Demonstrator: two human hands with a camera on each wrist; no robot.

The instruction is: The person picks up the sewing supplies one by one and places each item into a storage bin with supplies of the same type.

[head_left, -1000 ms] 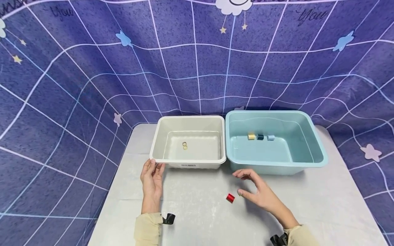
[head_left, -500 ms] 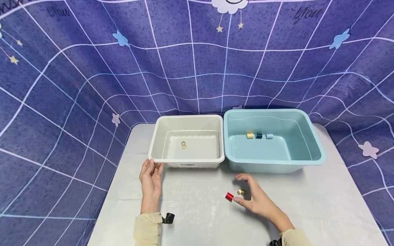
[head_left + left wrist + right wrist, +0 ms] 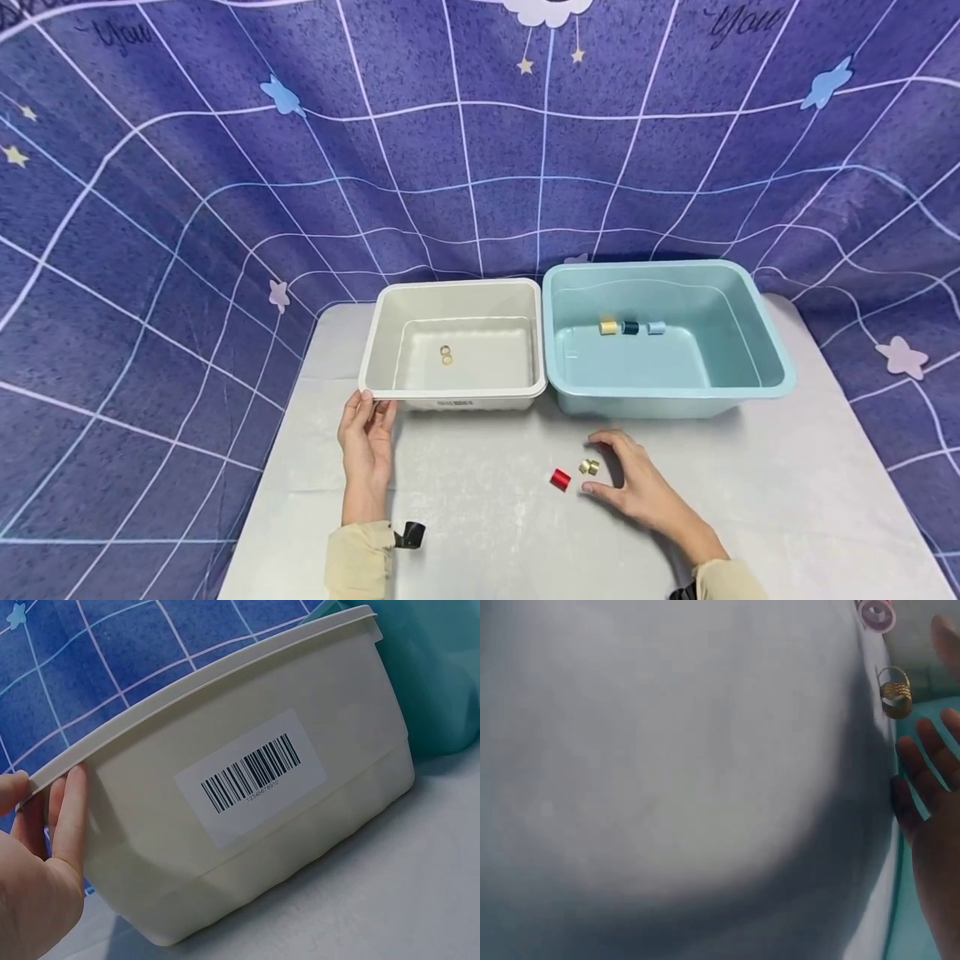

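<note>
At the front left corner of the white bin (image 3: pixel 450 393), my left hand (image 3: pixel 367 442) pinches the rim, thumb over the edge and fingers beneath it, as the left wrist view shows. My right hand (image 3: pixel 637 483) holds nothing; its thumb and fingers are spread apart just right of gold rings (image 3: pixel 589 467) on the table. Left of the rings lies a red thread spool (image 3: pixel 560 480). In the right wrist view the rings (image 3: pixel 895 694) show beyond the fingertips, with the spool (image 3: pixel 877 615) partly cut off at the top. Two more gold rings (image 3: pixel 446 356) lie inside the white bin.
A larger light blue bin (image 3: pixel 667 404) stands right against the white one. Inside it are a yellow spool (image 3: pixel 608 328), a dark spool (image 3: pixel 630 328) and a pale blue spool (image 3: pixel 656 328). A purple patterned curtain (image 3: pixel 480 150) hangs behind the grey-white table (image 3: pixel 480 533).
My right hand has drawn back, uncovering the gold rings it mostly hid a second ago. Its thumb came close beside the red spool, then moved right. My left hand stays on the rim.
</note>
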